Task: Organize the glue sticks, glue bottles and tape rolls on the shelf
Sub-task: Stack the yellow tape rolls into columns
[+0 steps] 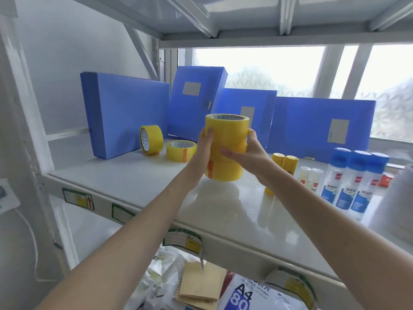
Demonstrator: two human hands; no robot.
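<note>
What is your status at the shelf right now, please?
Both hands, left hand and right hand, holding tape stack above shelf. Two loose tape rolls behind left. Nothing blocking.

Head view, close, facing the shelf point(138, 175)

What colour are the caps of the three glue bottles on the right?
The caps of the glue bottles are blue, on white bodies; only the head view shows them.
</note>
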